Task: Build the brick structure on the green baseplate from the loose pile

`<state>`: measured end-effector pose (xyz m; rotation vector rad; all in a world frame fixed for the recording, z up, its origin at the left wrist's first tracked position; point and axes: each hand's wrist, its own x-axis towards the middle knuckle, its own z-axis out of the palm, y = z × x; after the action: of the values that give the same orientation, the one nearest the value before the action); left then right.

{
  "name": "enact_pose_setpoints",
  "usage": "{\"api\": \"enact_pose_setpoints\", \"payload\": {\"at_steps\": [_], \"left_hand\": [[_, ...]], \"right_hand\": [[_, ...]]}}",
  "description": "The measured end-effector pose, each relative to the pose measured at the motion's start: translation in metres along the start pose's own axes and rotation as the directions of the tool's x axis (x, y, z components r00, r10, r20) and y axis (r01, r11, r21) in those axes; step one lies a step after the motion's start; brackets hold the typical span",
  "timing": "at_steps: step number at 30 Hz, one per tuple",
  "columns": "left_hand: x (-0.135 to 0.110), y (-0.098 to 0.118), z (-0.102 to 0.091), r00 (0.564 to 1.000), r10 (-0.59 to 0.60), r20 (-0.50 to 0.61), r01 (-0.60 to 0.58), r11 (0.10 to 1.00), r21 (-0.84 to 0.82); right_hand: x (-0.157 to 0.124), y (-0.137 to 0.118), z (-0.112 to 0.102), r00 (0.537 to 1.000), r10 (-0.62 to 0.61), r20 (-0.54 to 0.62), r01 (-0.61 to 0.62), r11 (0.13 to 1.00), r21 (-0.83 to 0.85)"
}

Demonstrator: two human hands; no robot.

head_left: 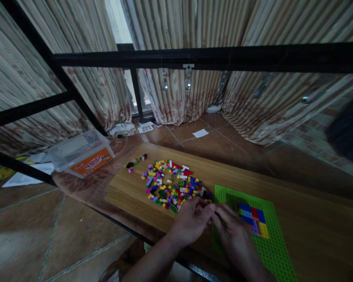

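Wooden tabletop (314,235) with toy bricks (170,184); tiled floor (32,231); striped curtains (282,23)

A room in a home: long beige striped curtains (61,58) hang across the top of the frame around a bright window (117,19), brown ceramic floor tiles (20,231) fill the lower left, loose papers (121,129) lie on the floor beneath the curtains, and small multicoloured plastic toy bricks (170,184) lie spread at centre
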<state>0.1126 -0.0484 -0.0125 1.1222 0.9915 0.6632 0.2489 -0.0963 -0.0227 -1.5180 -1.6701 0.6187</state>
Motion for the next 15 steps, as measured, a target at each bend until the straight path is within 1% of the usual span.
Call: {"api": "enact_pose_setpoints", "payload": {"at_steps": [2, 4, 6, 11, 15], "left_hand": [[0.001, 0.001, 0.001, 0.999, -0.053, -0.014, 0.052, 0.997, -0.059], [0.002, 0.004, 0.002, 0.994, -0.106, 0.0, 0.105, 0.98, -0.168], [0.001, 0.007, 0.001, 0.991, -0.131, 0.011, 0.129, 0.958, -0.254], [-0.002, 0.014, -0.002, 0.988, -0.152, 0.035, 0.154, 0.926, -0.344], [-0.001, 0.014, -0.004, 0.99, -0.133, 0.033, 0.136, 0.918, -0.373]], "right_hand": [[-0.001, 0.0, 0.0, 1.0, -0.023, 0.016, 0.023, 1.0, -0.018], [-0.002, -0.001, 0.0, 0.999, -0.042, 0.011, 0.042, 0.999, -0.011], [-0.002, -0.002, 0.0, 0.999, -0.052, -0.001, 0.052, 0.999, 0.009], [-0.002, -0.001, -0.001, 0.997, -0.026, -0.068, 0.029, 0.998, 0.047], [0.0, 0.003, 0.002, 0.992, 0.03, -0.121, -0.02, 0.996, 0.083]]}}
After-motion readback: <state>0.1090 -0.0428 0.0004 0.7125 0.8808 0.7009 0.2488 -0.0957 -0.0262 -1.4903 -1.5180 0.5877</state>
